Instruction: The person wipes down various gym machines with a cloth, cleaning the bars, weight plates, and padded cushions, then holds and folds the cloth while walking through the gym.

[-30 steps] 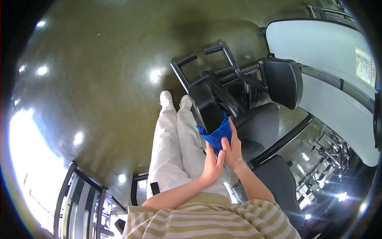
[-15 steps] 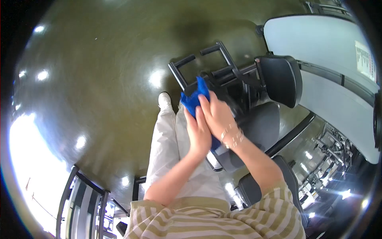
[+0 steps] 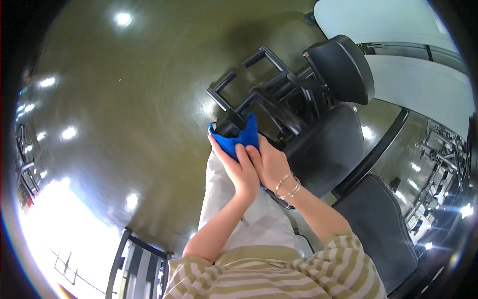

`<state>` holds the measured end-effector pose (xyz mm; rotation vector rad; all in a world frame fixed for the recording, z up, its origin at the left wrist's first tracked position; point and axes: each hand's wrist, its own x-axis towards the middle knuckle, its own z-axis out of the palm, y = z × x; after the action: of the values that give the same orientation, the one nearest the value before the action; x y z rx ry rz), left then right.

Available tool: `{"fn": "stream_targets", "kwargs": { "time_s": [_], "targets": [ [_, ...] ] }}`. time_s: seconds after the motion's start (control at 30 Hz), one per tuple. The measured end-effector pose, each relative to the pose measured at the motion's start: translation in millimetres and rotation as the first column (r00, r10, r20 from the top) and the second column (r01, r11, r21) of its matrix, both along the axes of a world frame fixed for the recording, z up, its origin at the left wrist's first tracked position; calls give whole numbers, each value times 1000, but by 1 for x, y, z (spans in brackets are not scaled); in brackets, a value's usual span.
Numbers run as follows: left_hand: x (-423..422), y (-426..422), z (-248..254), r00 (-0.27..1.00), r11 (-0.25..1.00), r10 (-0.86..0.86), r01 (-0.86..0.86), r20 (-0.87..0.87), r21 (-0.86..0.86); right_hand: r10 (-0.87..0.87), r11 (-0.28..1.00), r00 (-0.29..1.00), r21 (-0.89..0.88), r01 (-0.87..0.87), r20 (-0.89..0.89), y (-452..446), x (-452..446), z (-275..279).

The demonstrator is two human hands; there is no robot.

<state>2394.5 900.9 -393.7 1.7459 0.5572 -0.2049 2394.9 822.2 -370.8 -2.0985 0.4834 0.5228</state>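
Observation:
A blue cloth (image 3: 238,145) lies against the black end piece (image 3: 230,124) of an exercise machine, its edges folding up around that piece. My left hand (image 3: 241,172) presses the cloth from the near left, thumb and fingers spread along it. Close beside it, my right hand (image 3: 273,164), with bracelets at the wrist, grips the cloth from the right. The two hands touch each other. Much of the cloth is hidden under my fingers. Beyond them stand the machine's black handle bars (image 3: 222,89).
To the right are the machine's black backrest (image 3: 341,70) and black seat pad (image 3: 328,149), with another dark pad (image 3: 378,229) nearer me. White panels (image 3: 418,79) stand at the upper right. A striped framed object (image 3: 137,266) is at the lower left, on the shiny floor (image 3: 134,109).
My hands and the cloth have come down onto the machine's black end piece, which now shows inside the cloth. The view has shifted, bringing the machine's seat pads closer.

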Motion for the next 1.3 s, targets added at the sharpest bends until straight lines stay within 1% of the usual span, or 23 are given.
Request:
{"fn": "stream_targets", "kwargs": {
  "time_s": [0.03,0.1,0.13,0.17,0.23,0.33,0.43,0.5,0.53,0.57,0.63,0.67,0.7,0.73,0.77,0.83,0.9,0.97,1.03,1.07,1.1,1.17,1.3],
  "targets": [
    [-11,-2,-2,1000,1000,-15,15,0,0,-15,1000,1000,0,15,0,-4,-14,1],
    [-32,-1,-3,914,891,-336,230,228,392,-141,990,990,23,141,-4,-8,-47,-6],
    [-41,-2,-6,881,900,-369,259,296,351,-151,988,989,26,151,-6,-10,-60,-7],
    [-43,0,-6,878,897,-376,265,296,354,-196,978,981,70,196,-11,-12,-71,-8],
    [-41,4,-5,701,688,-652,389,287,613,-244,963,970,115,244,-14,-15,-75,-10],
    [-29,8,2,613,571,-759,461,221,680,-296,932,948,183,314,-118,-18,-71,-12],
    [-9,1,12,538,417,-836,489,111,766,-207,935,962,254,249,-179,-32,-71,-23],
    [7,-6,10,403,304,-913,564,65,768,0,933,998,360,-21,59,-39,-76,-47],
    [15,-10,10,373,268,-925,494,77,827,-36,890,991,446,91,-131,-37,-60,-34],
    [19,-10,9,360,265,-929,491,84,830,-49,891,991,442,99,-123,-38,-59,-39],
    [27,-8,6,228,79,-969,658,-99,749,156,922,971,325,-210,184,-35,-69,-70],
    [35,-11,15,152,-51,-958,744,-242,666,140,925,971,324,-197,192,-33,-75,-99],
    [39,-15,16,135,-64,-962,735,-238,675,211,913,959,313,-263,190,-31,-81,-133],
    [45,-22,20,42,-213,-920,781,-390,588,279,897,942,299,-325,188,-30,-69,-130],
    [53,-30,25,-57,-350,-849,805,-525,479,257,907,946,287,-307,199,-32,-64,-122],
    [65,-42,27,-121,-410,-796,829,-594,381,31,795,981,600,92,-193,-37,-47,-100],
    [71,-46,5,-196,-540,-667,791,-719,286,-12,762,980,633,139,-200,-25,-50,-147],
    [80,-51,-10,-228,-561,-614,799,-755,215,-37,722,976,669,174,-214,-26,-34,-150],
    [76,-47,-38,-147,-594,-582,748,-800,295,162,813,985,574,-97,-63,-36,-12,-123],
    [73,-44,-53,-95,-617,-550,716,-830,327,226,844,974,496,-202,12,-31,-14,-151],
    [76,-45,-55,-96,-630,-542,704,-835,328,128,846,987,510,-158,94,-18,-24,-195],
    [83,-45,-56,-116,-603,-515,753,-849,263,-3,900,961,419,-119,278,-11,-21,-196],
    [93,-42,-79,-245,-607,-568,770,-785,199,-20,951,997,310,-4,74,-10,-18,-193]
  ]
}}
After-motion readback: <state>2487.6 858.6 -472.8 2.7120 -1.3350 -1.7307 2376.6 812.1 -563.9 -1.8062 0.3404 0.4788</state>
